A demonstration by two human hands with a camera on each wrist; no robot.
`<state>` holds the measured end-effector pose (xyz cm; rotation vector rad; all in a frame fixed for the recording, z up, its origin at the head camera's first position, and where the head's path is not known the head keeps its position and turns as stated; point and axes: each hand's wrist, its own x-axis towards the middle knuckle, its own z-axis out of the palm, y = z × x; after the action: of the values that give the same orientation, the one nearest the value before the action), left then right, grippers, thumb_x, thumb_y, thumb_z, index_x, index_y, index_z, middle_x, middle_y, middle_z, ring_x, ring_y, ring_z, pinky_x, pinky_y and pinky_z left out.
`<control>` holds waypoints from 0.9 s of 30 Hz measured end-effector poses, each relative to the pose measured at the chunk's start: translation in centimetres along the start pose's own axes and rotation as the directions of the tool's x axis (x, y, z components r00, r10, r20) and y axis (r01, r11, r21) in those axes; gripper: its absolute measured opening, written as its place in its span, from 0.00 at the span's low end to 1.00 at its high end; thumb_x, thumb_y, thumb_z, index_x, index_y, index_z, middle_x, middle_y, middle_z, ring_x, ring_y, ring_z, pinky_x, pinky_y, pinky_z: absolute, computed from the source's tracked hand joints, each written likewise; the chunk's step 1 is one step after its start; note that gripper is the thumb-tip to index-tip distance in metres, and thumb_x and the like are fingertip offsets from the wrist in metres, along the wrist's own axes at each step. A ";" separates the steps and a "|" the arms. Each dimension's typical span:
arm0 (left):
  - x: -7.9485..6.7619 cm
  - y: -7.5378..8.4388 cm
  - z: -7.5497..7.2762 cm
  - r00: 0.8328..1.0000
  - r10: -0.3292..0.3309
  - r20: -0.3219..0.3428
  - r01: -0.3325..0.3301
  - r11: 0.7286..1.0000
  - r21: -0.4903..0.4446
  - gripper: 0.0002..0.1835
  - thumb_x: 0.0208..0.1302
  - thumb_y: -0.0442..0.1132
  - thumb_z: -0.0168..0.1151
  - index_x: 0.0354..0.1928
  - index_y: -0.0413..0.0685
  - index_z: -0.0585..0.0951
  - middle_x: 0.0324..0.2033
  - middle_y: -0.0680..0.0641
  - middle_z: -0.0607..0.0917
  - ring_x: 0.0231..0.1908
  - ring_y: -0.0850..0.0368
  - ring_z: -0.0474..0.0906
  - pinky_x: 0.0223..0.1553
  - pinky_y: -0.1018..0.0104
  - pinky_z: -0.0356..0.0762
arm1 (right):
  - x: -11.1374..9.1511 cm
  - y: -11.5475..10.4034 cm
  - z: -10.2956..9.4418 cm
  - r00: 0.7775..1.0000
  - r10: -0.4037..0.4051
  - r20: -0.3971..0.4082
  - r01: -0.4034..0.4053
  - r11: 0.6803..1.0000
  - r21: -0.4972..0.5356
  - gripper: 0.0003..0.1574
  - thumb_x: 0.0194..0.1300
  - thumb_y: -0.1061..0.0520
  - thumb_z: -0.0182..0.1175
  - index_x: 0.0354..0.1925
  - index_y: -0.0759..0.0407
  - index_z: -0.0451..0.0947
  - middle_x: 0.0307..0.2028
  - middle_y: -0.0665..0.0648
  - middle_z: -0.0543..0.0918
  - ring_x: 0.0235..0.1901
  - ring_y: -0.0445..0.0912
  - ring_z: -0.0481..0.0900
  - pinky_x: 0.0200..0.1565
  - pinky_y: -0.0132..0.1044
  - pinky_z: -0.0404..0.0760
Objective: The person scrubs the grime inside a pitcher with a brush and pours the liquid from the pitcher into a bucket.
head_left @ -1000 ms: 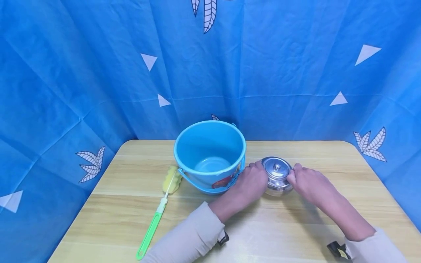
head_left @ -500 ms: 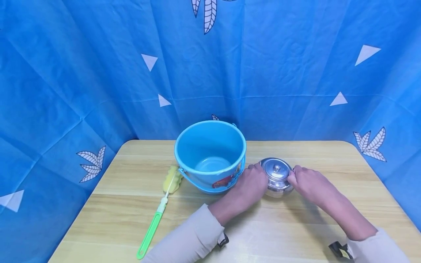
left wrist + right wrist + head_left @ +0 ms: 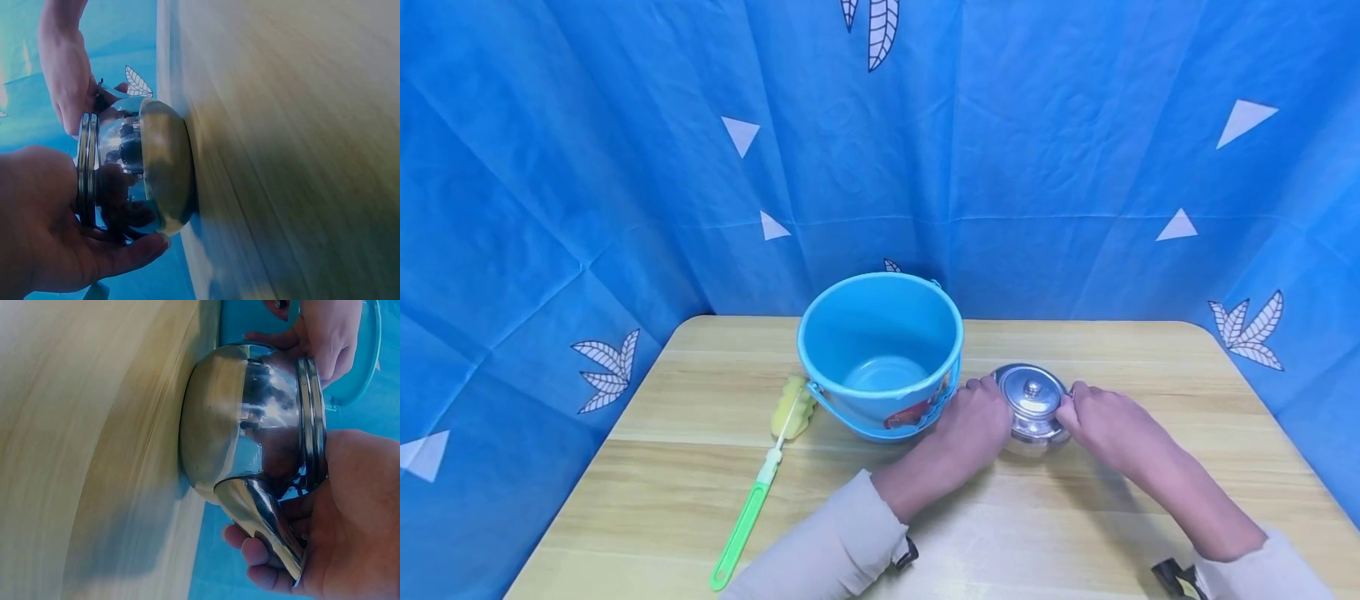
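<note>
A shiny steel teapot (image 3: 1036,427) with a knobbed lid (image 3: 1032,389) stands upright on the right half of the table, its base close to the wood in both wrist views. My left hand (image 3: 972,427) grips its left side. In the left wrist view the thumb (image 3: 134,259) lies along the belly of the pot, while the other fingers are mostly hidden. On the opposite side, my right hand (image 3: 1112,423) holds the short, wide spout (image 3: 256,515), with fingertips (image 3: 255,551) curled round it. The lid sits on the pot between both hands.
A light blue bucket (image 3: 820,367) with its handle down stands left of the teapot, close to my left hand. Farther left lies a yellow sponge brush (image 3: 793,408) with a green handle (image 3: 741,533). A blue curtain (image 3: 1037,167) hangs behind the wooden table (image 3: 647,500).
The teapot has shifted slightly toward me, both hands moving with it and keeping their hold. The bucket and brush stay where they were; the head view has shifted a little.
</note>
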<state>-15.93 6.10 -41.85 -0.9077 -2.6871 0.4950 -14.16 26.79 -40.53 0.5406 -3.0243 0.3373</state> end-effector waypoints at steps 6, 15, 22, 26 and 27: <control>-0.5 0.0 0.0 0.999 0.003 -0.039 -0.002 1.000 0.011 0.13 0.72 0.45 0.58 0.41 0.46 0.88 0.33 0.49 0.86 0.27 0.62 0.79 0.22 0.73 0.78 | -0.4 -0.3 0.1 0.999 -0.036 -0.020 0.035 0.999 -0.033 0.20 0.79 0.55 0.47 0.25 0.53 0.62 0.22 0.49 0.63 0.22 0.42 0.61 0.24 0.32 0.62; -1.3 0.1 0.0 0.999 0.031 -0.034 -0.030 0.999 0.039 0.14 0.74 0.47 0.58 0.44 0.48 0.89 0.35 0.49 0.86 0.27 0.62 0.79 0.22 0.74 0.78 | -0.8 -0.9 0.2 1.000 0.031 0.005 -0.031 1.000 -0.002 0.20 0.80 0.52 0.47 0.27 0.54 0.65 0.21 0.50 0.64 0.22 0.43 0.63 0.24 0.33 0.63; -1.9 0.1 -0.1 0.999 0.038 -0.022 -0.037 0.998 0.055 0.13 0.71 0.47 0.59 0.42 0.50 0.89 0.34 0.50 0.86 0.26 0.63 0.77 0.19 0.75 0.73 | -1.0 -1.2 0.3 1.000 0.020 -0.004 -0.020 1.000 -0.005 0.20 0.79 0.52 0.47 0.26 0.54 0.65 0.21 0.50 0.64 0.22 0.43 0.63 0.25 0.34 0.64; -2.3 0.1 -0.1 0.998 0.052 -0.029 -0.050 0.997 0.066 0.13 0.69 0.48 0.60 0.41 0.50 0.89 0.33 0.50 0.86 0.25 0.64 0.76 0.18 0.74 0.71 | -1.2 -1.4 0.3 0.999 0.043 0.002 -0.043 0.999 0.011 0.21 0.79 0.50 0.47 0.27 0.54 0.66 0.21 0.50 0.64 0.22 0.43 0.64 0.27 0.35 0.66; -2.4 0.1 -0.1 0.998 0.054 -0.034 -0.052 0.996 0.070 0.13 0.69 0.48 0.61 0.41 0.50 0.89 0.33 0.50 0.86 0.25 0.64 0.76 0.18 0.74 0.71 | -1.3 -1.5 0.3 0.999 0.042 0.000 -0.042 0.999 0.013 0.21 0.79 0.50 0.47 0.27 0.54 0.66 0.21 0.50 0.64 0.22 0.44 0.64 0.26 0.35 0.66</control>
<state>-13.98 4.69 -42.09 -0.9613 -2.6028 0.5738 -12.44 25.77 -40.66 0.4788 -3.0392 0.3593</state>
